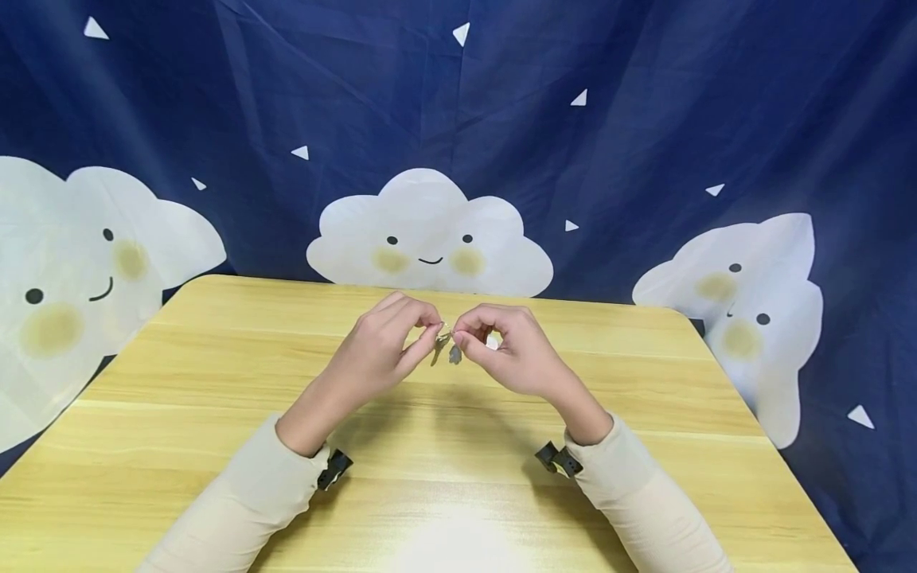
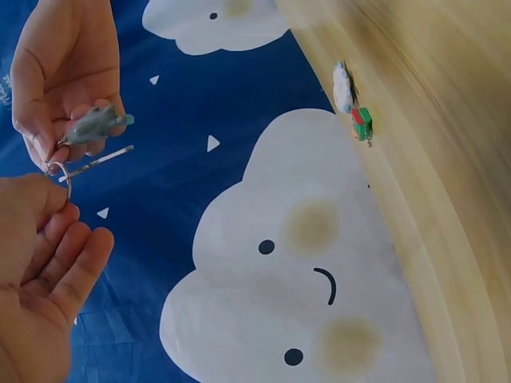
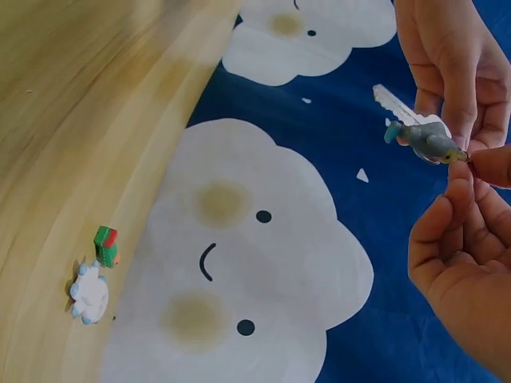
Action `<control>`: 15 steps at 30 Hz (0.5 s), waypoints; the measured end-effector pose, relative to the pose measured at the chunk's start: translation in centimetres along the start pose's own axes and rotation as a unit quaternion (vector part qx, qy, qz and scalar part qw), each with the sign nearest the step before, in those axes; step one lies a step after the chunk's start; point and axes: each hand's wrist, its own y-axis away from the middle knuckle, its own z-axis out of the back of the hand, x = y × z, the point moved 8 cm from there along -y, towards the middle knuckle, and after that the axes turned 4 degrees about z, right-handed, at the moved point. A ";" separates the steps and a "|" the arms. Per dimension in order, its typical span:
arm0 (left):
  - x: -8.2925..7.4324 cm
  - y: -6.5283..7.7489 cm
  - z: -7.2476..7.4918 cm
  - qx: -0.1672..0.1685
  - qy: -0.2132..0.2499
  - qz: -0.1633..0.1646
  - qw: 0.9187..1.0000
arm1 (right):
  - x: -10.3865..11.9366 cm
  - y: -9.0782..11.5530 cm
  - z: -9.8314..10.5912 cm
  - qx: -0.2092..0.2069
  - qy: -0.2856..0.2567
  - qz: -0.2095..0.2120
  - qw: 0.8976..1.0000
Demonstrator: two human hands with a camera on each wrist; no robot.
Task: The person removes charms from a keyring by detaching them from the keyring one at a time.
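Observation:
Above the table, my left hand (image 1: pixel 380 342) pinches a metal key ring (image 2: pixel 67 188) between thumb and forefinger, its other fingers loosely bent. A silver key (image 3: pixel 401 108) hangs from that ring. Close beside it, my right hand (image 1: pixel 512 346) pinches the small metal end of a grey figurine charm (image 3: pixel 431 144) with thumb and fingertips. The charm (image 2: pixel 94 125) has a light-blue tip and lies right at the ring and key. Whether the charm's end is linked to the ring is hidden by the fingertips.
On the wooden table (image 1: pixel 215 382), near its far edge, lie a white-and-blue charm (image 3: pixel 89 294) and a green-and-red charm (image 3: pixel 105 246). Behind the table hangs a dark blue curtain (image 1: pixel 401 95) with white clouds. Both wrists wear black devices over light sleeves.

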 end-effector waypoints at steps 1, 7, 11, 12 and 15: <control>0.0 0.0 -0.1 0.002 0.002 0.000 1.000 | 0.1 0.0 0.0 0.001 0.001 0.000 1.000; 0.3 0.0 -0.9 0.047 0.017 0.017 0.999 | 0.4 0.0 0.1 0.009 0.007 0.000 1.000; 0.4 0.1 -1.0 0.055 0.015 0.026 0.998 | 0.4 0.0 0.1 0.014 0.016 0.001 1.000; 0.4 0.1 -0.9 0.050 0.015 0.025 0.998 | 0.4 0.0 0.2 0.015 0.017 0.002 1.000; 0.2 0.1 -0.5 0.029 0.011 0.015 0.999 | 0.4 0.1 0.2 0.016 0.018 0.002 1.000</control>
